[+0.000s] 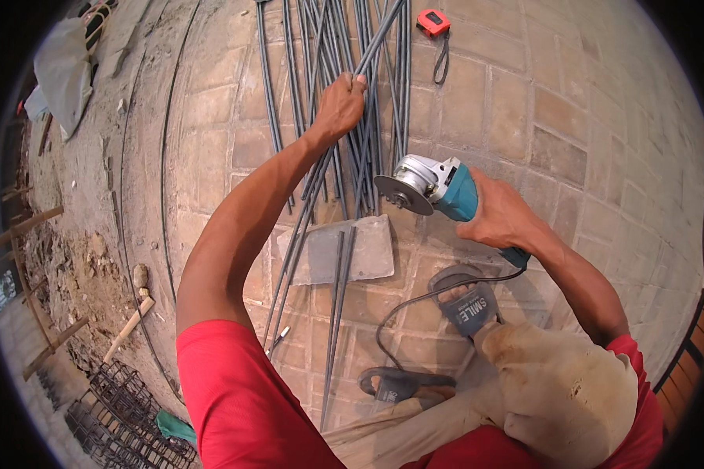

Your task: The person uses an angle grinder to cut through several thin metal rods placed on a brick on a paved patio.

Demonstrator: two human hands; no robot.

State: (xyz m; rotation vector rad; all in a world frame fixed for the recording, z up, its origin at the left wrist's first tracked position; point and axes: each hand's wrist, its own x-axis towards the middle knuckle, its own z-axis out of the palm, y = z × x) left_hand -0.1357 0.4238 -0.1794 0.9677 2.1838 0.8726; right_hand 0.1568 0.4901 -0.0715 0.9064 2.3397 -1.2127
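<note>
My left hand point(340, 108) is closed around a grey metal rod point(381, 37), which slants up and to the right above a loose bundle of metal rods point(358, 160). In my right hand point(502, 211) is a teal angle grinder point(459, 197) with a silver head. Its cutting disc point(403, 195) faces left, just right of the bundle and apart from my left hand. Below the bundle, a flat stone slab point(370, 252) lies on the paving, and several rods cross over it toward my body. Whether the disc is spinning, I cannot tell.
A red tape measure point(432, 23) with a black strap lies at the top right of the rods. The grinder's black cord point(414, 301) loops beside my sandals point(465, 303). Wire cages point(125, 418) and wooden sticks point(131, 328) sit at the left on rough ground.
</note>
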